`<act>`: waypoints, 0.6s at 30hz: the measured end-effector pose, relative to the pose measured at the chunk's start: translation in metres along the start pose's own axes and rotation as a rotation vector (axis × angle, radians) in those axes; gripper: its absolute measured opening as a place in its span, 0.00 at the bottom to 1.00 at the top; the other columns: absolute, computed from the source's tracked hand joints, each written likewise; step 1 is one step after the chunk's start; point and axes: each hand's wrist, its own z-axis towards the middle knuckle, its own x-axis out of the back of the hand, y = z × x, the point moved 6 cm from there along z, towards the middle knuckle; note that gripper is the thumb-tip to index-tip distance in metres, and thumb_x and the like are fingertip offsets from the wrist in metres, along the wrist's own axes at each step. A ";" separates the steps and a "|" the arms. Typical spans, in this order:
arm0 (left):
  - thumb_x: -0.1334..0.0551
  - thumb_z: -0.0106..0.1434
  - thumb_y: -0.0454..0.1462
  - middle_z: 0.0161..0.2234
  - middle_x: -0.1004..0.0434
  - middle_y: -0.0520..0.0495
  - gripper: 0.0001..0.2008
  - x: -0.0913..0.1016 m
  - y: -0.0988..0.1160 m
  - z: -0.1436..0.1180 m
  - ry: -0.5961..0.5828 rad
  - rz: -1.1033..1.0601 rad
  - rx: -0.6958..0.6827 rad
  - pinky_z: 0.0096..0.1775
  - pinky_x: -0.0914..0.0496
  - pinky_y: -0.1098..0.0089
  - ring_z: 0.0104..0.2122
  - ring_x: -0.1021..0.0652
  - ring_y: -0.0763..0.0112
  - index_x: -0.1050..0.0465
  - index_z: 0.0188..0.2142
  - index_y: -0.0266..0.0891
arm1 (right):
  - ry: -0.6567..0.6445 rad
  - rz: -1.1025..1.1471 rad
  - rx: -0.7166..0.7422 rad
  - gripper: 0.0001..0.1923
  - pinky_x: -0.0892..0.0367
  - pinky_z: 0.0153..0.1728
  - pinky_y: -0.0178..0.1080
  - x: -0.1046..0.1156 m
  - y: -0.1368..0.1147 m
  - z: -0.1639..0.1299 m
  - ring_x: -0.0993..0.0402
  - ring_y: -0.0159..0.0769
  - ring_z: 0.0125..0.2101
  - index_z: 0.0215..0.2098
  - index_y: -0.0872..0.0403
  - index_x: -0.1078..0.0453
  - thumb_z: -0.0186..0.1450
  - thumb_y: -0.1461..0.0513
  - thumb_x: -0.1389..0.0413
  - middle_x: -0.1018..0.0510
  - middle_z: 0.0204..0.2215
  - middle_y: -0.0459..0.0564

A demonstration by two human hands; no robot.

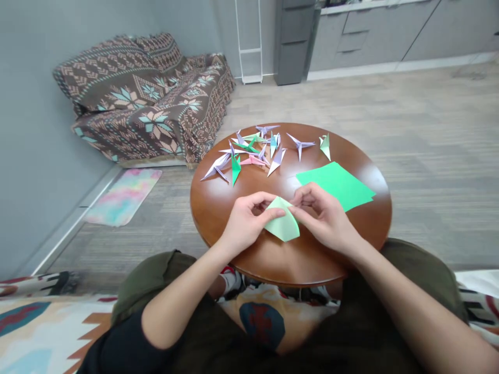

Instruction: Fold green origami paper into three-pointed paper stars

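Note:
A pale green piece of folded paper (284, 227) is held up between both hands above the near part of the round table. My left hand (249, 215) grips its left side, thumb lying across the front face. On the right, my right hand (322, 213) pinches the upper right edge between thumb and fingers. The paper's lower corner points down toward me, and its back is hidden. Just beyond my right hand lies a stack of bright green paper sheets (337, 184). Several folded paper cranes (253, 148) in purple, green, white and pink crowd the far left of the table.
The brown round table (218, 218) stands in front of my knees. A pale green paper crane (325, 146) and a purple one (300, 145) sit apart at the far side. A patterned sofa (148, 98) and a pastel mat (123, 197) are beyond, to the left.

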 end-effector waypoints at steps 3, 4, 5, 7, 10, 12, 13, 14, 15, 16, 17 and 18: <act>0.26 0.61 0.40 0.36 0.15 0.46 0.09 0.002 0.003 -0.001 0.033 0.070 -0.054 0.39 0.28 0.70 0.34 0.21 0.67 0.15 0.38 0.36 | -0.116 -0.045 0.058 0.09 0.33 0.38 0.39 -0.003 -0.007 -0.001 0.25 0.38 0.35 0.40 0.51 0.28 0.75 0.55 0.43 0.21 0.35 0.48; 0.26 0.61 0.40 0.36 0.15 0.46 0.09 0.002 0.004 -0.002 0.038 0.089 -0.070 0.38 0.28 0.70 0.34 0.21 0.67 0.15 0.38 0.37 | -0.147 -0.056 0.068 0.09 0.32 0.39 0.40 -0.005 -0.008 -0.001 0.24 0.39 0.37 0.41 0.51 0.28 0.74 0.54 0.42 0.20 0.36 0.49; 0.26 0.62 0.40 0.36 0.16 0.46 0.08 0.002 0.005 -0.002 0.041 0.104 -0.085 0.38 0.28 0.70 0.34 0.21 0.67 0.15 0.38 0.37 | -0.161 -0.067 0.075 0.09 0.32 0.40 0.41 -0.005 -0.010 -0.002 0.23 0.41 0.39 0.43 0.51 0.27 0.73 0.54 0.40 0.19 0.38 0.50; 0.26 0.62 0.40 0.35 0.16 0.46 0.08 0.002 0.006 -0.003 0.042 0.115 -0.113 0.37 0.29 0.70 0.34 0.21 0.68 0.14 0.38 0.38 | -0.148 -0.102 0.082 0.08 0.31 0.42 0.41 -0.006 -0.011 -0.002 0.22 0.43 0.41 0.44 0.51 0.28 0.70 0.57 0.37 0.18 0.41 0.50; 0.28 0.65 0.41 0.35 0.17 0.46 0.09 0.002 0.009 -0.003 0.046 0.128 -0.157 0.38 0.28 0.70 0.34 0.21 0.68 0.14 0.40 0.38 | -0.095 -0.148 0.081 0.04 0.31 0.42 0.42 -0.005 -0.010 -0.002 0.21 0.43 0.41 0.43 0.51 0.27 0.71 0.61 0.40 0.18 0.40 0.50; 0.33 0.69 0.43 0.35 0.16 0.45 0.12 0.003 0.012 -0.003 0.045 0.137 -0.174 0.38 0.28 0.70 0.34 0.20 0.68 0.13 0.41 0.36 | -0.067 -0.166 0.085 0.02 0.31 0.42 0.42 -0.004 -0.009 -0.002 0.21 0.42 0.39 0.42 0.51 0.27 0.71 0.63 0.42 0.17 0.38 0.50; 0.36 0.72 0.43 0.35 0.16 0.44 0.15 0.003 0.014 -0.003 0.041 0.138 -0.175 0.38 0.28 0.70 0.35 0.20 0.68 0.13 0.41 0.36 | -0.058 -0.171 0.089 0.02 0.31 0.41 0.42 -0.003 -0.008 -0.002 0.21 0.42 0.38 0.42 0.52 0.27 0.72 0.63 0.42 0.17 0.38 0.50; 0.38 0.73 0.43 0.36 0.16 0.44 0.17 0.003 0.015 -0.003 0.035 0.137 -0.170 0.38 0.28 0.70 0.35 0.20 0.68 0.13 0.40 0.35 | -0.053 -0.174 0.096 0.03 0.31 0.41 0.42 -0.003 -0.008 -0.002 0.21 0.42 0.37 0.42 0.52 0.26 0.72 0.63 0.42 0.17 0.37 0.50; 0.39 0.73 0.44 0.36 0.15 0.43 0.17 0.002 0.015 -0.003 0.027 0.132 -0.160 0.39 0.27 0.70 0.35 0.20 0.67 0.13 0.40 0.35 | -0.052 -0.177 0.103 0.03 0.30 0.41 0.42 -0.003 -0.008 -0.002 0.21 0.41 0.37 0.42 0.52 0.26 0.72 0.63 0.42 0.17 0.37 0.50; 0.38 0.73 0.44 0.36 0.15 0.43 0.17 0.002 0.015 -0.002 0.021 0.123 -0.145 0.39 0.27 0.70 0.35 0.19 0.67 0.14 0.40 0.34 | -0.052 -0.180 0.111 0.03 0.31 0.41 0.42 -0.002 -0.008 -0.001 0.21 0.41 0.37 0.42 0.52 0.26 0.73 0.63 0.42 0.17 0.37 0.51; 0.37 0.72 0.43 0.37 0.14 0.43 0.16 0.002 0.015 -0.002 0.013 0.110 -0.125 0.40 0.27 0.70 0.36 0.19 0.66 0.14 0.40 0.34 | -0.053 -0.183 0.121 0.03 0.31 0.41 0.42 -0.002 -0.009 -0.001 0.21 0.41 0.37 0.42 0.52 0.26 0.73 0.63 0.42 0.16 0.37 0.51; 0.35 0.70 0.43 0.38 0.13 0.43 0.14 0.002 0.014 -0.002 0.001 0.092 -0.100 0.40 0.26 0.69 0.36 0.19 0.65 0.14 0.41 0.34 | -0.057 -0.188 0.133 0.03 0.31 0.41 0.42 -0.002 -0.010 -0.001 0.21 0.40 0.37 0.42 0.52 0.26 0.73 0.63 0.42 0.16 0.37 0.51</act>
